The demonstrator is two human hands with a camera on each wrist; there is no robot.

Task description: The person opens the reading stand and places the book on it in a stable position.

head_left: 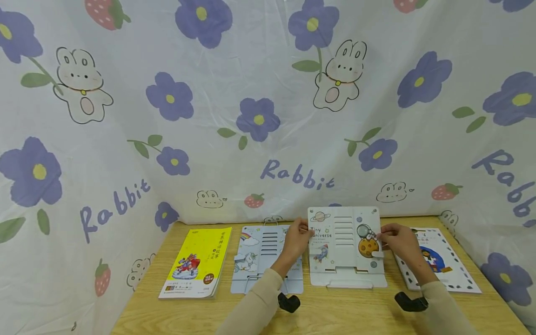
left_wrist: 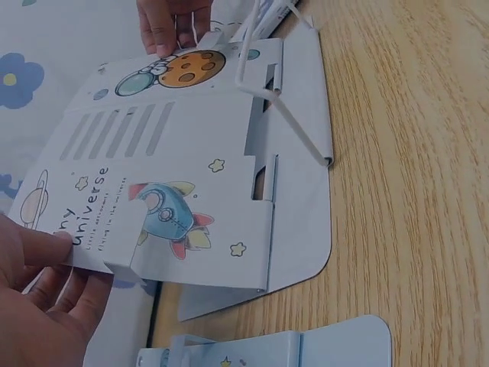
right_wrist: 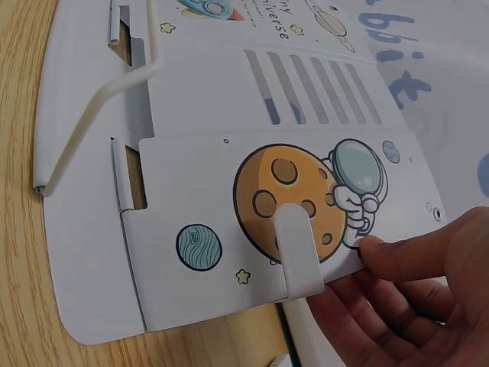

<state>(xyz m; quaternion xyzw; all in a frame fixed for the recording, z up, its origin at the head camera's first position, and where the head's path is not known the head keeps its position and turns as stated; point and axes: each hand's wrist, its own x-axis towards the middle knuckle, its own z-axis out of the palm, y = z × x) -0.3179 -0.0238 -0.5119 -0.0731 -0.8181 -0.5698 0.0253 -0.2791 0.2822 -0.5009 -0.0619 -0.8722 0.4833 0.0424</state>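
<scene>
A white book stand point(head_left: 344, 255) printed with a rocket, an astronaut and "Tiny Universe" stands with its slotted back panel tilted up from its base plate point(left_wrist: 304, 222). My left hand point(head_left: 296, 239) pinches the panel's left edge, thumb on the printed face and fingers behind. On the opposite edge, my right hand point(right_wrist: 412, 283) grips beside the astronaut picture, just above a white page clip point(right_wrist: 299, 252). A bent white wire rest point(left_wrist: 286, 122) sticks out at the stand's front. What supports the panel from behind is hidden.
Left of this stand is a second one point(head_left: 268, 260) with a unicorn and rainbow, partly covered by my left arm. A yellow book point(head_left: 201, 251) lies farther left. At the right, beside my right forearm, lies a white picture book point(head_left: 454, 274). A patterned curtain point(head_left: 226, 186) hangs behind the wooden table point(head_left: 335, 316).
</scene>
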